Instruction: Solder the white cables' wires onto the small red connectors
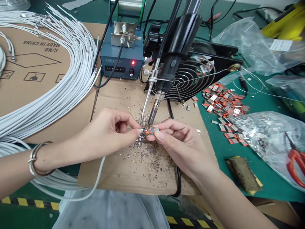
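Note:
My left hand pinches the stripped end of a white cable, whose thin coloured wires show at the fingertips. Between the thumb and fingers of my right hand is a small USB connector with an orange-red part and a metal shell. The wire ends meet the connector's left end, though my fingers partly hide the contact. Just above that spot is the tip of a soldering iron, mounted pointing down. Beside it, a bent metal solder feed tube ends close to the wires.
A blue solder feeder with a lit red lamp stands behind, near a black fan. Bundled white cables curve along the left. Loose USB connectors, a bag of metal parts, red-handled scissors and a brown sponge lie right.

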Demonstrator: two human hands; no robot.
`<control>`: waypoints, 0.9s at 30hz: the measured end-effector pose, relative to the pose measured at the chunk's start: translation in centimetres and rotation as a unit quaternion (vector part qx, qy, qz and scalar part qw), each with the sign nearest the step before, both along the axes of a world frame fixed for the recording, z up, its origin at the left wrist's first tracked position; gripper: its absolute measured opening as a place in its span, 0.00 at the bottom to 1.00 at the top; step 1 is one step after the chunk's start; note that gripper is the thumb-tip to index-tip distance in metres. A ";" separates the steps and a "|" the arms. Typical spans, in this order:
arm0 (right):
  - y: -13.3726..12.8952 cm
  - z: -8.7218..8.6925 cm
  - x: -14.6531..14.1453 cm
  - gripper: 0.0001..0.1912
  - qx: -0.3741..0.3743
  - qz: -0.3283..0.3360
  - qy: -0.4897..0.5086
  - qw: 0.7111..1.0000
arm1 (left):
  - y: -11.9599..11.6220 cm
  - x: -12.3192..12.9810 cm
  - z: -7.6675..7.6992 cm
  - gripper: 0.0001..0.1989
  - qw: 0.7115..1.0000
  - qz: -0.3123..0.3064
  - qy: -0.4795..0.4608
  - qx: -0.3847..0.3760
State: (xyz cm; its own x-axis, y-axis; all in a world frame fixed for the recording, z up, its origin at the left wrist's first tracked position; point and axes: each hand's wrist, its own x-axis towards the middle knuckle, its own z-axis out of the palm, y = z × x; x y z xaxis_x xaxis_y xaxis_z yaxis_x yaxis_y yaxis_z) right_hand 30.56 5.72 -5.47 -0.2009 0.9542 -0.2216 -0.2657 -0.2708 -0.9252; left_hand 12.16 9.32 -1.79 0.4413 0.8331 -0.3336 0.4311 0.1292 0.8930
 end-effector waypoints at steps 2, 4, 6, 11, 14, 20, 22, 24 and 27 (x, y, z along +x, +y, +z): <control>0.0 0.0 0.0 0.05 0.001 -0.004 0.003 1.000 | 0.1 0.1 0.0 0.04 1.000 0.001 -0.003 -0.001; 0.0 0.0 0.0 0.05 -0.002 -0.007 0.005 1.000 | 0.1 0.2 0.0 0.04 1.000 0.004 -0.006 0.001; 0.0 0.0 0.0 0.05 -0.007 -0.006 0.005 1.000 | 0.1 0.2 0.0 0.04 1.000 0.006 -0.007 0.006; 0.0 0.0 -0.1 0.05 -0.003 -0.006 -0.003 1.000 | 0.0 0.2 -0.1 0.04 1.000 0.009 0.001 0.013; 0.0 0.0 0.0 0.05 -0.005 -0.009 -0.010 1.000 | 0.0 0.2 -0.1 0.04 1.000 0.007 0.002 0.015; 0.1 -0.2 0.0 0.05 0.008 0.001 -0.015 1.000 | 0.0 0.3 0.0 0.04 1.000 0.004 -0.001 0.016; 0.1 -0.1 0.0 0.05 0.009 -0.002 -0.022 1.000 | 0.0 0.2 -0.1 0.04 1.000 0.004 0.003 0.020; 0.2 -0.1 -0.1 0.06 0.007 -0.011 -0.030 0.999 | 0.1 0.1 -0.2 0.05 0.999 0.001 0.015 0.029; 0.2 0.0 -0.2 0.06 0.000 -0.020 -0.038 0.999 | 0.1 0.0 -0.4 0.05 0.998 -0.010 0.035 0.047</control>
